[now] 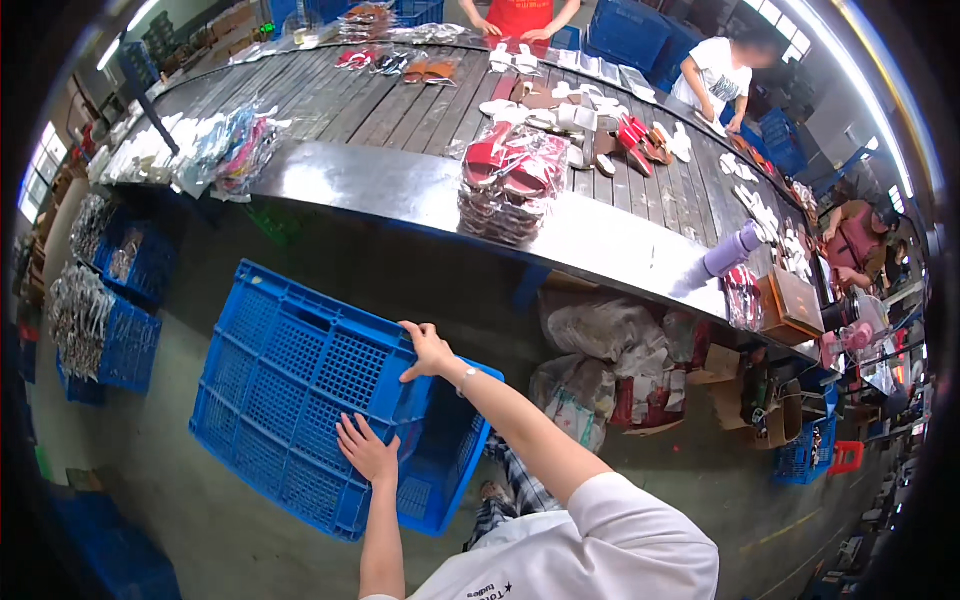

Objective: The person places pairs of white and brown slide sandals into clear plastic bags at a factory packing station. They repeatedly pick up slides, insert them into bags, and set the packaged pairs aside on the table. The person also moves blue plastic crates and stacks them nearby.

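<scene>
A large blue plastic crate with lattice walls is tilted on its side in front of me, its opening turned toward my legs. My right hand grips the crate's upper edge, thumb on one side and fingers over the corner. Lower down, my left hand lies against the lattice with its fingers spread. Inside the crate, the part that shows holds nothing I can make out.
Beyond stands a long slatted worktable with a metal edge, bearing stacked bagged red sandals, loose sandals and a purple bottle. Filled blue crates stand at left, plastic sacks under the table. Several people work across it.
</scene>
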Demonstrator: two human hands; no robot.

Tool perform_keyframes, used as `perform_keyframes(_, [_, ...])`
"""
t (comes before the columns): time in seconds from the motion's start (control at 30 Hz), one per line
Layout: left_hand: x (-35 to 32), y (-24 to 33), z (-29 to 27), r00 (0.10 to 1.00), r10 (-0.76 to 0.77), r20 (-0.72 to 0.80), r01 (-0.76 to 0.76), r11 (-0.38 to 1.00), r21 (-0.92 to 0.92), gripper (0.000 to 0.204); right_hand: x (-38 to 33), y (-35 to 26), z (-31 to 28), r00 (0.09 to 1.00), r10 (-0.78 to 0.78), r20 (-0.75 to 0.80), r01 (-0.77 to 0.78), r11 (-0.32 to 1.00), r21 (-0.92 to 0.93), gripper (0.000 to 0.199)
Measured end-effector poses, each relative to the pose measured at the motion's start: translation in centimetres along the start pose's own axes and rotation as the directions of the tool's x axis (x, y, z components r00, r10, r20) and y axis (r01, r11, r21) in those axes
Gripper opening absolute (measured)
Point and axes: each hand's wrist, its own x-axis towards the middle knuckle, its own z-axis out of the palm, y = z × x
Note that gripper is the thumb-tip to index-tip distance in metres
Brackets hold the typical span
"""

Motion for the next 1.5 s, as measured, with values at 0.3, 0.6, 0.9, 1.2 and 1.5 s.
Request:
perform_keyframes(0.3, [11.2, 3.1, 1.1, 0.971, -0.236, -0.023, 0.237, 0.961, 0.146, 0.101, 13.8, -4.2, -3.0, 0.962, -0.264, -0.063, 0.248, 0.950, -0.188, 0.109])
perform_keyframes(0.6, [12.6, 4.7, 0.8, 0.947, -0.320, 0.003, 0.316, 0.936, 0.156, 0.103, 2.1, 1.1, -20.1, 0.662, -0.717, -0.221, 0.733, 0.680, -0.013, 0.044])
perform_keyframes(0.9, [22.8, 14.9, -4.5, 0.904, -0.370, -0.214, 0.245, 0.859, -0.449, 0.057, 9.3, 25.8, -46.5, 0.373, 0.170, -0.912, -0.010, 0.984, 0.179, 0.056])
perform_keyframes(1.2, [46.5, 34.6, 1.1, 0.723, 0.477, 0.500, 0.539, 0.063, -0.840, 0.056, 13.4, 21.9, -37.5, 0.856, 0.416, 0.307, -0.386, 0.117, 0.915, 0.072])
perform_keyframes(1.5, [48.6, 27.8, 1.3, 0.465, 0.313, 0.828, 0.865, 0.037, -0.500, 0.065, 19.2, 19.4, -37.5, 0.949, 0.259, 0.182, -0.264, 0.335, 0.904, 0.058])
